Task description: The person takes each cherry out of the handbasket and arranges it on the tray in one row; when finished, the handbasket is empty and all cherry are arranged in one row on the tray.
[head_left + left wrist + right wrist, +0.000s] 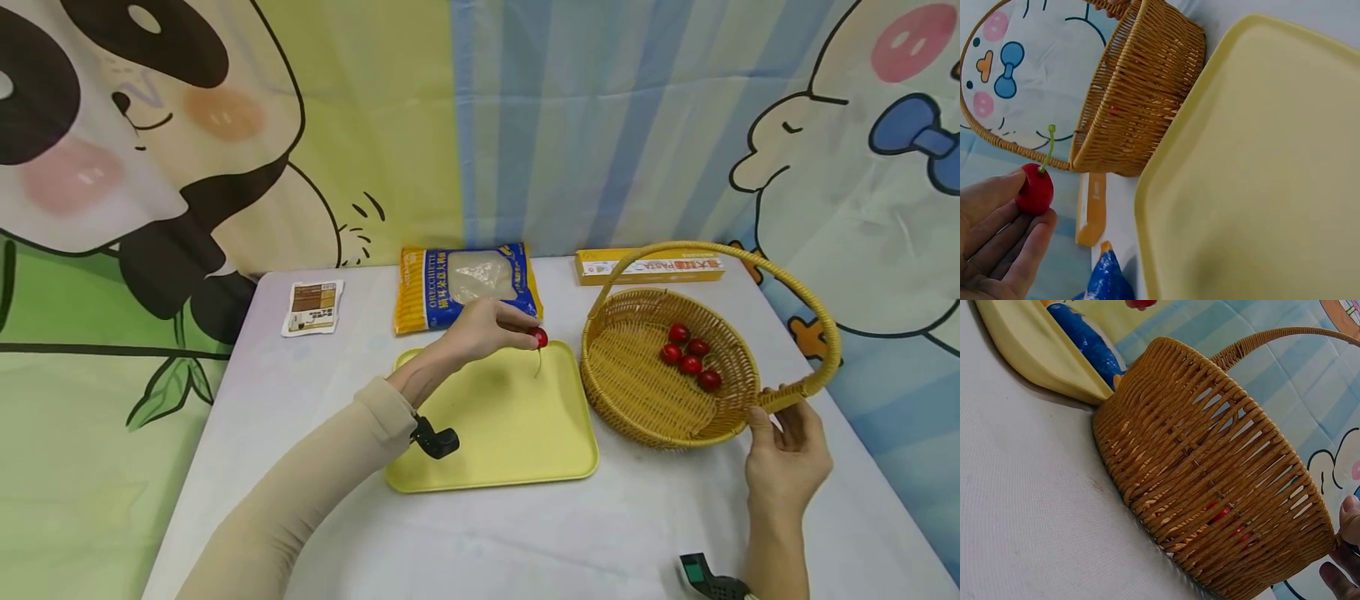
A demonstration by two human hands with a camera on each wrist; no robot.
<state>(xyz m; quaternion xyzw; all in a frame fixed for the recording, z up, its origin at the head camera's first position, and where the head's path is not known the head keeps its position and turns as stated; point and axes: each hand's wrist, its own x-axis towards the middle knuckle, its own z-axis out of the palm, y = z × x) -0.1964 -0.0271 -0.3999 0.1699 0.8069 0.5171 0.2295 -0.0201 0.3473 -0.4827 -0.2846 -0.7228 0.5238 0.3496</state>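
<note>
My left hand (480, 335) pinches a red cherry (538, 337) over the far edge of the yellow tray (510, 433). In the left wrist view the cherry (1036, 192) sits between thumb and fingers, its green stem pointing up. At the right, my right hand (789, 457) grips the woven basket (622, 421) by the rim where the handle joins. Several red cherries (690, 364) lie inside the basket, on its right side. From the right wrist view, the basket wall (1210, 481) fills the middle, with the fingertips (1350, 519) at its rim.
Behind the tray lies a blue and yellow pasta bag (480, 283). A narrow yellow box (652, 267) is behind the basket, and a small brown and white packet (313, 307) lies at the far left. The basket's tall handle (821, 325) arches up, close to the patterned backdrop (525, 125).
</note>
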